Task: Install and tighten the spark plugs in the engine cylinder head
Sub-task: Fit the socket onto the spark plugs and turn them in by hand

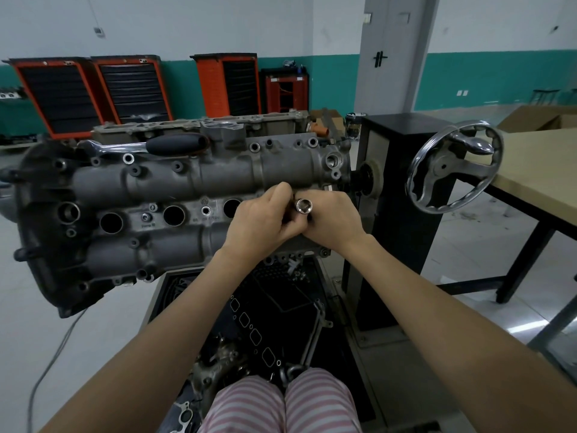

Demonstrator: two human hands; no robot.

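**Grey-metal head on stand; socket in both hands over the rightmost well**

Cast aluminium engine cylinder head (175, 195), mounted on a black stand (402, 195) with a chromed handwheel (454, 165). Long axis runs left to right across the view. 3 spark plug wells (173, 215) show open and dark along its centre line; a 4th, at the right end, lies under the hands and cannot be checked.

Ratchet handle (150, 144), black grip, lies along the head's far edge, well apart from both hands.

Left hand (265, 218): fingers curled, gripping the lower part of the tool. Right hand (334, 221): fingers curled round the same tool, touching the left.

Socket (303, 206), chromed, long axis near upright, open hex end facing the camera. Whether a spark plug sits at its lower end is hidden by the fingers.

Judgement: the tool stands directly over the hidden right-end well, so the coming move is straight down along the socket's own axis. Both hands are equally near. The ratchet lies up and left, nearer the left hand.
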